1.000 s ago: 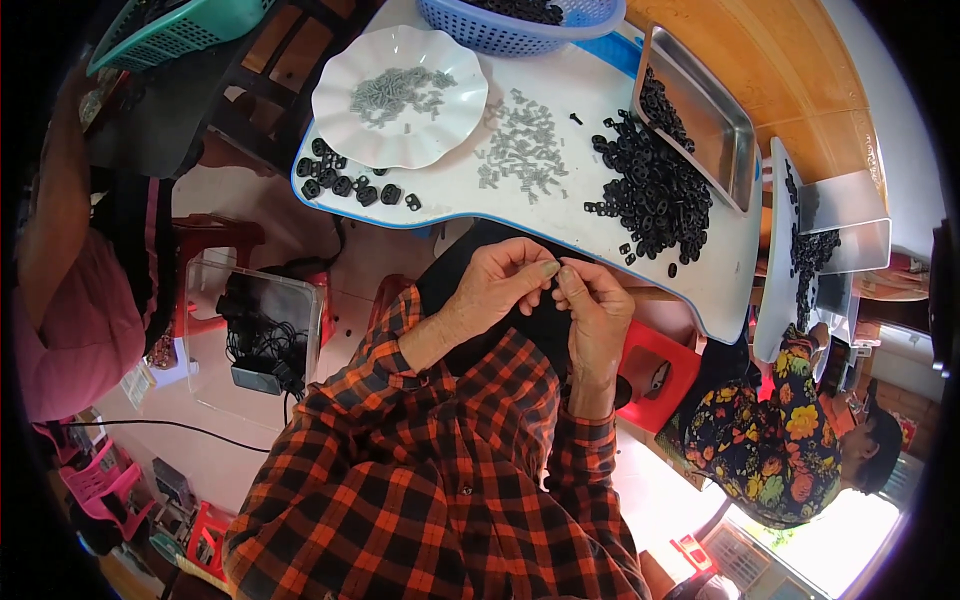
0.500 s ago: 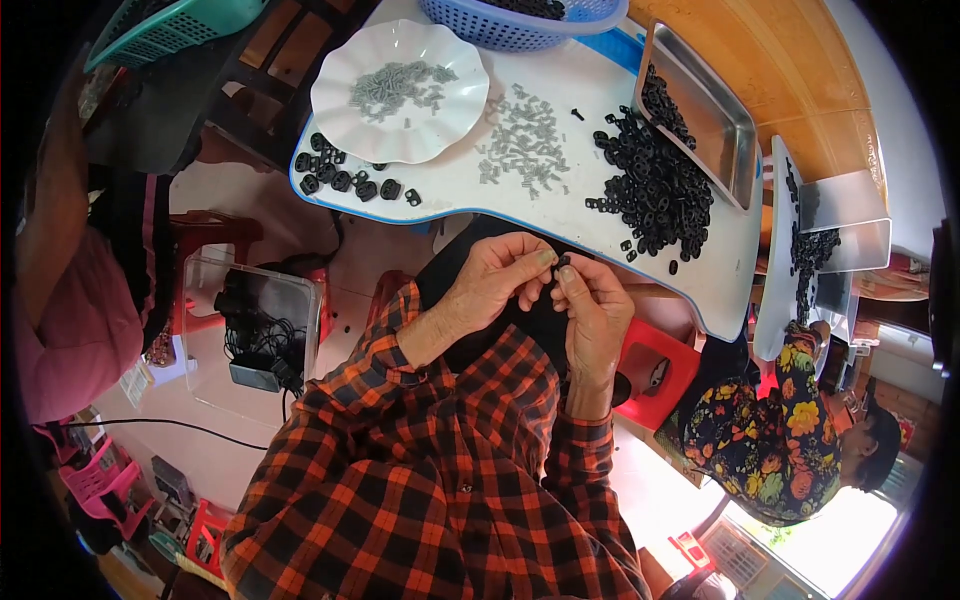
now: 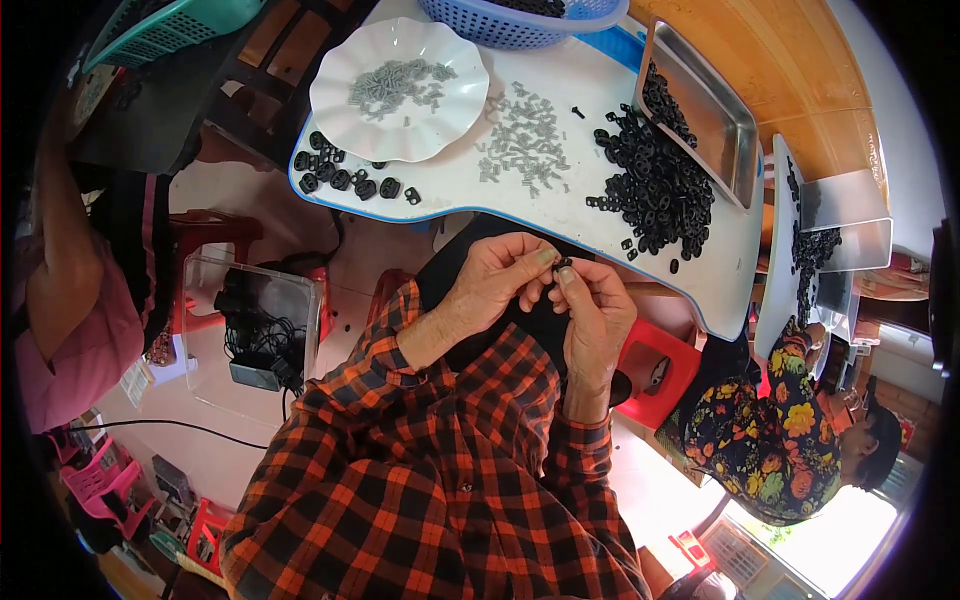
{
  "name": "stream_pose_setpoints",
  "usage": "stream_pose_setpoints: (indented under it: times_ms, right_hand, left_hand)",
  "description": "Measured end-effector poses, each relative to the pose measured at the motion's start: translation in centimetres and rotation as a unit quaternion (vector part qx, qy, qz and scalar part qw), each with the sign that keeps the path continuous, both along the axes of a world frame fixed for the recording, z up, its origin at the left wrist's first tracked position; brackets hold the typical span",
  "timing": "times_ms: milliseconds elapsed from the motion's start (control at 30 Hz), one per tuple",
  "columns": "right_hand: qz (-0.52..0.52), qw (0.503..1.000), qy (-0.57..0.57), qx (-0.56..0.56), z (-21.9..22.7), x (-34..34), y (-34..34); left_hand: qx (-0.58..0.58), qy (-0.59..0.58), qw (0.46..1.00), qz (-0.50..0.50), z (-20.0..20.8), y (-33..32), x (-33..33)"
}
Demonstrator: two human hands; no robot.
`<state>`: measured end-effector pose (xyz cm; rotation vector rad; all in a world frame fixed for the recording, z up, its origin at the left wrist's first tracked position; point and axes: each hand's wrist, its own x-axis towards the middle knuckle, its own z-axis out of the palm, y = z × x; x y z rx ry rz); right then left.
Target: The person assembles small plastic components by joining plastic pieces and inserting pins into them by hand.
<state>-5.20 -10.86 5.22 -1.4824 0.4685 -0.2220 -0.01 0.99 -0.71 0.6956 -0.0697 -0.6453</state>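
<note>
My left hand (image 3: 497, 277) and my right hand (image 3: 594, 308) meet in front of my lap, just off the table's near edge. Between thumb and fingers, the right one pinches a small black plastic part (image 3: 563, 264). My left thumb and forefinger are pressed together right beside that part; whatever they hold is too small to make out. Beyond the hands, small clear-grey pegs (image 3: 523, 140) lie scattered on the white table (image 3: 470, 196). More such pegs fill the middle of a white scalloped plate (image 3: 340, 105). A heap of black plastic parts (image 3: 655, 190) lies to the right.
A metal tray (image 3: 735, 150) stands tilted behind the heap. Several black pieces (image 3: 340, 180) sit near the plate, and a blue basket (image 3: 500, 28) is at the back. One person (image 3: 765, 435) works at right, another (image 3: 75, 310) at left. A clear bin (image 3: 255, 330) holds black cables.
My right hand has shifted very slightly to the right, and the black part has turned a little in its fingers. At the left, the other person's arm has moved.
</note>
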Motion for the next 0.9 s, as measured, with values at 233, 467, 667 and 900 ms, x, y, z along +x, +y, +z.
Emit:
stream_pose_setpoints:
  times_ms: [233,467,667,900]
  right_hand:
    - [-0.014,1.0,-0.002,-0.006,0.0,0.0,0.5]
    - [-0.032,0.999,-0.009,-0.026,-0.1,0.0,1.0]
    - [-0.031,0.999,-0.01,-0.025,-0.1,-0.1,1.0]
    - [-0.036,0.999,-0.009,-0.025,-0.2,-0.1,1.1]
  left_hand:
    - [0.017,-0.011,1.0,0.019,0.1,0.0,-0.1]
    - [0.013,-0.013,1.0,0.021,0.2,0.1,-0.2]
    - [0.0,-0.009,1.0,0.016,0.3,0.1,-0.2]
    - [0.011,-0.015,1.0,0.022,0.2,0.0,-0.3]
